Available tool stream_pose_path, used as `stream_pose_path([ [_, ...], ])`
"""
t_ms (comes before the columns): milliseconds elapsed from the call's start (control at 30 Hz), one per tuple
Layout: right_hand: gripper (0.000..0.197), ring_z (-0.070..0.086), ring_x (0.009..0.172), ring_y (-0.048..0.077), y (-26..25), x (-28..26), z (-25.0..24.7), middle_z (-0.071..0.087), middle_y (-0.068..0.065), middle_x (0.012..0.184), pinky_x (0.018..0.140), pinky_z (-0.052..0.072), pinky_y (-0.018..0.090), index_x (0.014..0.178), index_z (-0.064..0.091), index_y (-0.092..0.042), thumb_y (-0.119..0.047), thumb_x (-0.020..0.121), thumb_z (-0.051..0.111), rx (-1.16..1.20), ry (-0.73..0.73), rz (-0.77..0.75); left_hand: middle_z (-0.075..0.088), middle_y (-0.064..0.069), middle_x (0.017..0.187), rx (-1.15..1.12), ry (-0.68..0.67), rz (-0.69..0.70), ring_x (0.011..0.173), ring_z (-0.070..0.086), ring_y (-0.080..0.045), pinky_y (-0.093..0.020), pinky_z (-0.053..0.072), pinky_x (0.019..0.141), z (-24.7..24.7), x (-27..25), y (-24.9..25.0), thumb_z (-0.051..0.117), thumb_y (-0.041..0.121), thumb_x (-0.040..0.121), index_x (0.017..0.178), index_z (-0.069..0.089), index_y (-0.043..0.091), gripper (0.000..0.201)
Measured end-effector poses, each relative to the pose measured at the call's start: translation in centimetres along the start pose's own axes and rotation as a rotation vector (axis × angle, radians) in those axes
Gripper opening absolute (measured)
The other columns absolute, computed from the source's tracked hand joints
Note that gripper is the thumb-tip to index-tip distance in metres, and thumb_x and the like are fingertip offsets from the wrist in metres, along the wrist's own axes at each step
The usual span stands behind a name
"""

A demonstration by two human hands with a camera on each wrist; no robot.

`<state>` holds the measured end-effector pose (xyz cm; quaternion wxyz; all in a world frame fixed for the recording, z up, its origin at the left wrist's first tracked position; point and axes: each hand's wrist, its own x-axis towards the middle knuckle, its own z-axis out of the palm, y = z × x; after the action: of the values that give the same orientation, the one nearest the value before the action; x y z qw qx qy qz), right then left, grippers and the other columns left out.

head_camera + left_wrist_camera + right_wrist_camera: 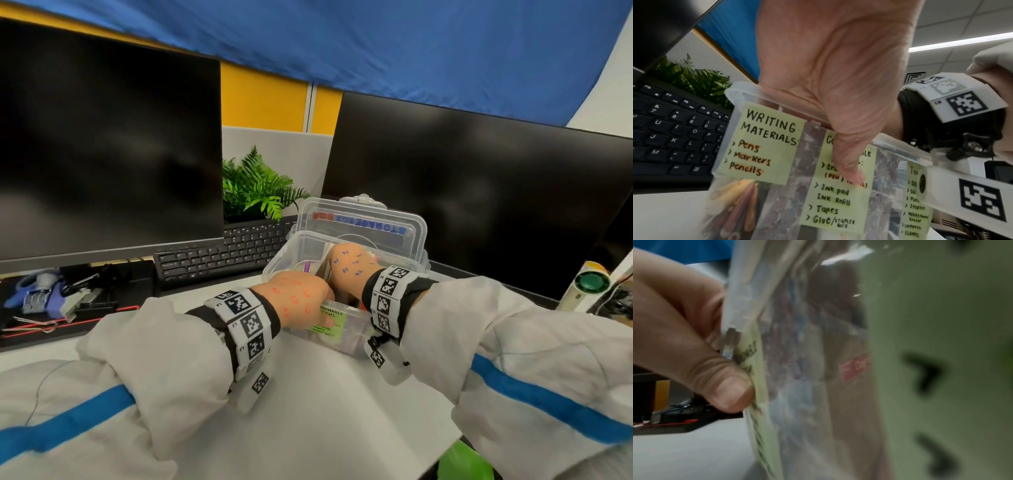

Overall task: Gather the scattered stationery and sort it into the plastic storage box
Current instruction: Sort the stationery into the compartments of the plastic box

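Clips (41, 325), stapler (77, 301) and other bits lie loose on the mat, well left of the box (416, 236): sorting looks partly done. Left hand (301, 291) grips the box's near wall, thumb over the middle label (838, 191). Pencils (742, 199) already sit in the box's left compartment. Right hand (352, 265) reaches inside the box; its fingers are hidden, hold cannot be told. Right wrist view blurred, right label cut off

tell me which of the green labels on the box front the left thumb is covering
The middle label, listing ink pad, tapes and glue. The left hand lays its thumb over it; the writing materials label is uncovered.
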<state>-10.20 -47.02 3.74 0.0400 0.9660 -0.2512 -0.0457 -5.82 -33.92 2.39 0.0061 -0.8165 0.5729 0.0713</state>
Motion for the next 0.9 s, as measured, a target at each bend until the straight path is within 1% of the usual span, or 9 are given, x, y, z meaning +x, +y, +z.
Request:
stream_pose_path([
  [167,0.019,0.063,0.085,0.025,0.4,0.3,0.4,0.057,0.007,0.089,0.075,0.053,0.031,0.105,0.062,-0.008,-0.024,0.095,0.062,0.070,0.131,-0.010,0.070,0.002,0.098,0.014,-0.001,0.004,0.090,0.065,-0.020,-0.036,0.055,0.077,0.1,0.1,-0.1,0.059,0.045,0.096,0.118,0.067,0.027,0.030],
  [333,0.021,0.064,0.080,0.023,0.9,0.3,-0.1,0.054,-0.003,0.070,0.076,0.054,0.033,0.095,0.068,-0.011,-0.031,0.092,0.069,0.276,-0.019,0.017,0.069,0.003,0.093,0.018,0.000,0.003,0.088,0.064,-0.019,-0.036,0.054,0.076,0.2,0.3,-0.2,0.059,0.046,0.096,0.113,0.068,0.025,0.029],
  [400,0.023,0.058,0.067,0.016,1.0,-0.5,-0.8,0.059,-0.001,0.070,0.065,0.050,0.026,0.082,0.066,-0.016,-0.037,0.084,0.075,0.258,-0.039,-0.005,0.064,0.005,0.084,0.012,-0.003,-0.002,0.083,0.062,-0.018,-0.032,0.050,0.070,0.2,0.2,-0.2,0.058,0.046,0.096,0.110,0.067,0.024,0.027],
  [500,0.019,0.061,0.074,0.019,1.3,-1.5,-0.8,0.064,0.002,0.079,0.063,0.048,0.027,0.089,0.067,-0.015,-0.028,0.081,0.078,0.184,-0.099,-0.046,0.068,0.003,0.093,0.005,0.008,0.003,0.086,0.064,-0.018,-0.031,0.049,0.070,0.1,0.0,-0.3,0.058,0.049,0.095,0.117,0.068,0.025,0.033],
  [567,0.019,0.064,0.079,0.023,1.4,-1.7,-0.4,0.065,0.005,0.086,0.061,0.049,0.027,0.095,0.066,-0.015,-0.024,0.082,0.077,0.144,-0.053,-0.032,0.068,0.004,0.098,0.007,0.021,0.022,0.090,0.063,-0.018,-0.031,0.046,0.072,0.1,-0.2,-0.2,0.058,0.047,0.095,0.120,0.066,0.025,0.034],
  [633,0.023,0.064,0.081,0.022,1.2,-1.9,-0.1,0.065,0.005,0.092,0.065,0.051,0.029,0.101,0.065,-0.016,-0.026,0.083,0.075,0.135,0.003,-0.022,0.067,0.006,0.104,-0.004,0.091,0.048,0.099,0.062,-0.018,-0.034,0.042,0.083,0.2,-0.6,-0.2,0.061,0.043,0.093,0.119,0.063,0.028,0.030],
  [767,0.017,0.064,0.074,0.019,0.0,-2.2,-0.8,0.065,-0.001,0.081,0.067,0.055,0.031,0.079,0.062,-0.024,-0.034,0.078,0.075,0.151,0.056,-0.009,0.055,0.010,0.124,-0.228,0.360,0.061,0.119,0.049,-0.014,-0.039,0.037,0.105,1.0,-2.3,-1.1,0.068,0.033,0.084,0.126,0.055,0.033,0.043],
  [833,0.019,0.066,0.086,0.023,-1.0,-2.2,-1.8,0.067,0.002,0.093,0.077,0.056,0.035,0.092,0.066,-0.022,-0.030,0.077,0.074,0.188,0.139,0.015,0.047,0.007,0.135,-0.277,0.461,0.020,0.128,0.041,-0.015,-0.039,0.033,0.109,1.0,-3.7,-1.8,0.069,0.029,0.084,0.135,0.048,0.031,0.055],
  [900,0.024,0.064,0.101,0.027,-2.4,-2.0,-3.1,0.065,0.007,0.108,0.083,0.055,0.036,0.108,0.066,-0.014,-0.014,0.084,0.064,0.217,0.245,-0.029,0.042,0.004,0.139,-0.270,0.556,-0.059,0.130,0.038,-0.018,-0.040,0.035,0.110,1.0,-5.4,-2.9,0.070,0.028,0.085,0.137,0.044,0.028,0.059],
])
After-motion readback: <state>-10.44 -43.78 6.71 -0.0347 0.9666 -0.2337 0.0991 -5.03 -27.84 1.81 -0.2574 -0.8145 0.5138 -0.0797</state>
